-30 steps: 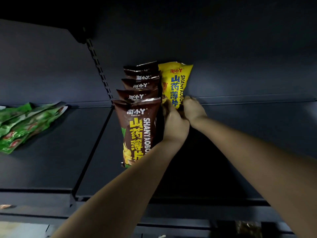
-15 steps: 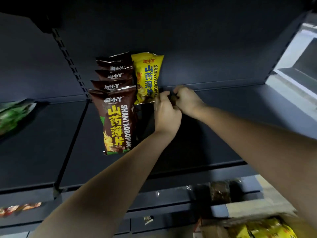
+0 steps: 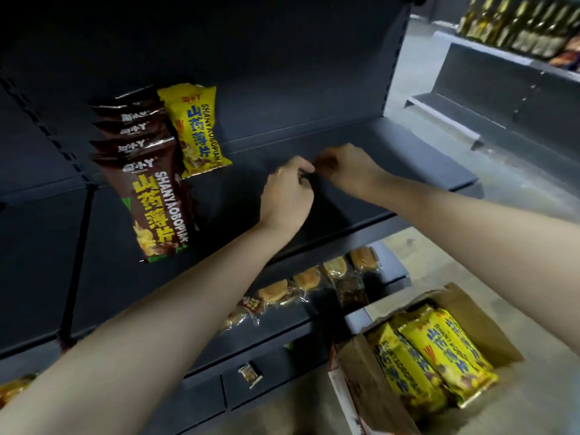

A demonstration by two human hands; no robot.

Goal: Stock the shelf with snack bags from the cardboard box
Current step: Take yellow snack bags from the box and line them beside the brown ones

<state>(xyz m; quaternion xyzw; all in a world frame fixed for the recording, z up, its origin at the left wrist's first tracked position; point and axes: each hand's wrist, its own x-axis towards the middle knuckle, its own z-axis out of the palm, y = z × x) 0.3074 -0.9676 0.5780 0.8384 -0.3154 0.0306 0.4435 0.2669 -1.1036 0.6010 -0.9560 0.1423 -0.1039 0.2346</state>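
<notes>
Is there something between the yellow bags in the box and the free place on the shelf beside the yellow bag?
Nothing visible blocks it. The cardboard box is open on top, and the shelf is bare to the right of the standing yellow bag. Only the left hand and right hand, meeting above that bare part, occupy it now.

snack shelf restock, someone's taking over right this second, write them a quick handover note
Left hand and right hand: both over the bare part of the shelf, fingertips meeting, no bag in either. There may be something small and dark pinched between them; I cannot tell.

On the shelf: a row of brown snack bags standing one behind another, and one yellow snack bag just to their right, at the back.

Cardboard box: on the floor lower right, open, several yellow bags in the box.

Done: brown row, first yellow bag.

Left: move the box's yellow bags onto the shelf, right of the first.
</notes>
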